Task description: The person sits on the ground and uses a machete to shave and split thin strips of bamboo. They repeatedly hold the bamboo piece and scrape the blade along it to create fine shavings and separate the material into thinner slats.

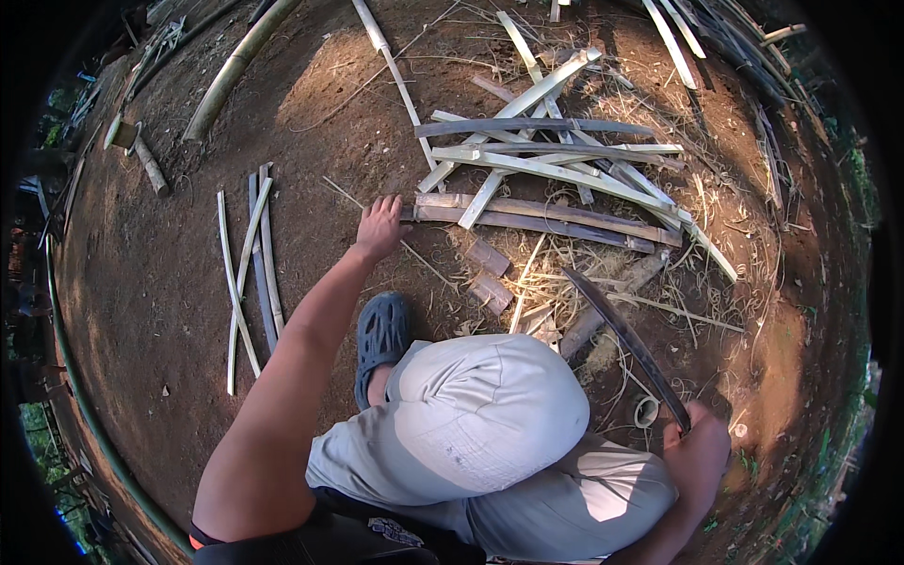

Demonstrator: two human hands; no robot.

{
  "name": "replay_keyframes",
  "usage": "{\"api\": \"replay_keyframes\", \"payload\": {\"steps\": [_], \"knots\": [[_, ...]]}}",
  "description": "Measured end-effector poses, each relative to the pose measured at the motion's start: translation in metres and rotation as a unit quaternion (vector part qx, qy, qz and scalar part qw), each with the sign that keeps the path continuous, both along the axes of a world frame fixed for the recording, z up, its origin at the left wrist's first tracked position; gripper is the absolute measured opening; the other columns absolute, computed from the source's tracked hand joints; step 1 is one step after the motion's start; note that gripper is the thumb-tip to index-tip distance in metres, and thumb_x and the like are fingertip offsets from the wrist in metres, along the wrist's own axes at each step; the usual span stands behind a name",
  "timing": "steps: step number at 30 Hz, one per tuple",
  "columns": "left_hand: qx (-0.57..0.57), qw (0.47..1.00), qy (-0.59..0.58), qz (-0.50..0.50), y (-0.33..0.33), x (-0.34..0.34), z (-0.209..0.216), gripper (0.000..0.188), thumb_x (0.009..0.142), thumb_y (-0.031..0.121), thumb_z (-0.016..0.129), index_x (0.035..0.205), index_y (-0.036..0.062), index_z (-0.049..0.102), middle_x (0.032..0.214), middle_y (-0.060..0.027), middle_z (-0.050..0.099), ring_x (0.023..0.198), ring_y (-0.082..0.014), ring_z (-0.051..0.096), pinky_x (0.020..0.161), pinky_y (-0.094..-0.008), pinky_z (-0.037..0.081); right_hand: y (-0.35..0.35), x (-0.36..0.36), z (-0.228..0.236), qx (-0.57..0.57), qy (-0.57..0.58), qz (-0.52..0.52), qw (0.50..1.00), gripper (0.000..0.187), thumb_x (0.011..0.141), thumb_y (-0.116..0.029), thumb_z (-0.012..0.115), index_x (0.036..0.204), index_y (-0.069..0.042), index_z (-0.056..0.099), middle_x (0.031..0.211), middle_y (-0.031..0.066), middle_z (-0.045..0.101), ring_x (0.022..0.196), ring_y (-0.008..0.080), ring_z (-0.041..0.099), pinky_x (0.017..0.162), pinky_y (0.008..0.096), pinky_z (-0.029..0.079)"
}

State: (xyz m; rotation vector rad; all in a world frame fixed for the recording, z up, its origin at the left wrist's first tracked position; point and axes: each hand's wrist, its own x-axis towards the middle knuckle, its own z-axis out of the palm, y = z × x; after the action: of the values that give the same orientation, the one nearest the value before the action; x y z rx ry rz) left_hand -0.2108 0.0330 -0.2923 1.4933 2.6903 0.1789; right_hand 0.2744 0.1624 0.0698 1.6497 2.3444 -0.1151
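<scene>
A person is crouching on brown earth [188, 264], seen from above, with a loose pile of split bamboo [556, 172] lying ahead. The left hand [380, 229] is resting at the left end of a dark bamboo strip [537, 224], which is lying along the pile's near edge. The fingers are partly hiding the contact, so I cannot tell whether this grip is pinching the strip or simply lying against it. The arm is stretching forward, probably because the strip's end is lying well out from the body.

Nearer than the pile and toward its right, the right hand [699, 447] is wrapping its grip around the handle end of a curved knife [629, 339]. The dark blade is pointing toward the pile, seemingly being held to the side so that it is staying clear of the grey trousers [490, 414].

The pile's pieces are crossing at many angles, looking dropped rather than stacked. Just nearer than the pile, two short bamboo pieces [488, 256] and pale shavings [551, 282] are lying, the shavings perhaps being waste from cutting. Left of the pile, four thin strips [269, 250] are lying separately, perhaps being sorted apart.
</scene>
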Motion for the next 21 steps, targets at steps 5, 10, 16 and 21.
{"api": "replay_keyframes", "payload": {"steps": [5, 10, 16, 21], "knots": [[-0.114, 0.992, -0.026, -0.043, 0.014, -0.012, -0.012, 0.054, 0.092, 0.037, 0.067, 0.133, 0.0039, 0.053, 0.134, -0.0131, 0.059, 0.131, -0.0285, 0.051, 0.109, -0.0501, 0.035, -0.005, 0.005, 0.004, -0.017, -0.014, -0.019, 1.0, 0.02, 0.071, -0.01, 0.077, 0.086, -0.003, 0.066, 0.074, 0.0202, 0.067, 0.075, 0.0417, 0.069, 0.068, 0.05, 0.053], [-0.119, 0.981, -0.075, -0.133, -0.017, -0.013, 0.022, 0.029, 0.099, 0.025, 0.055, 0.119, 0.0051, 0.057, 0.093, -0.0188, 0.069, 0.091, -0.0368, 0.067, 0.083, -0.054, 0.049, -0.002, 0.005, 0.002, 0.004, 0.014, -0.008, 1.0, 0.018, 0.074, -0.011, 0.075, 0.085, -0.002, 0.065, 0.076, 0.021, 0.068, 0.077, 0.043, 0.068, 0.069, 0.051, 0.052], [0.0, 0.975, -0.191, -0.117, -0.059, -0.007, 0.085, 0.037, 0.102, 0.036, 0.049, 0.087, 0.0049, 0.063, 0.075, -0.0229, 0.065, 0.076, -0.0438, 0.065, 0.069, -0.0533, 0.05, 0.005, -0.003, 0.001, 0.019, 0.051, -0.03, 0.998, 0.016, 0.078, -0.013, 0.073, 0.085, -0.002, 0.064, 0.078, 0.0217, 0.068, 0.079, 0.0431, 0.068, 0.071, 0.0508, 0.052], [-0.044, 0.986, -0.154, -0.038, -0.089, -0.008, 0.188, 0.046, 0.1, 0.043, 0.049, 0.083, 0.0036, 0.066, 0.069, -0.0226, 0.062, 0.072, -0.0436, 0.064, 0.067, -0.0507, 0.049, 0.005, -0.001, 0.0, 0.03, 0.125, -0.065, 0.99, 0.016, 0.083, -0.013, 0.069, 0.079, -0.001, 0.06, 0.076, 0.0223, 0.067, 0.078, 0.0439, 0.067, 0.07, 0.0499, 0.052]]}}
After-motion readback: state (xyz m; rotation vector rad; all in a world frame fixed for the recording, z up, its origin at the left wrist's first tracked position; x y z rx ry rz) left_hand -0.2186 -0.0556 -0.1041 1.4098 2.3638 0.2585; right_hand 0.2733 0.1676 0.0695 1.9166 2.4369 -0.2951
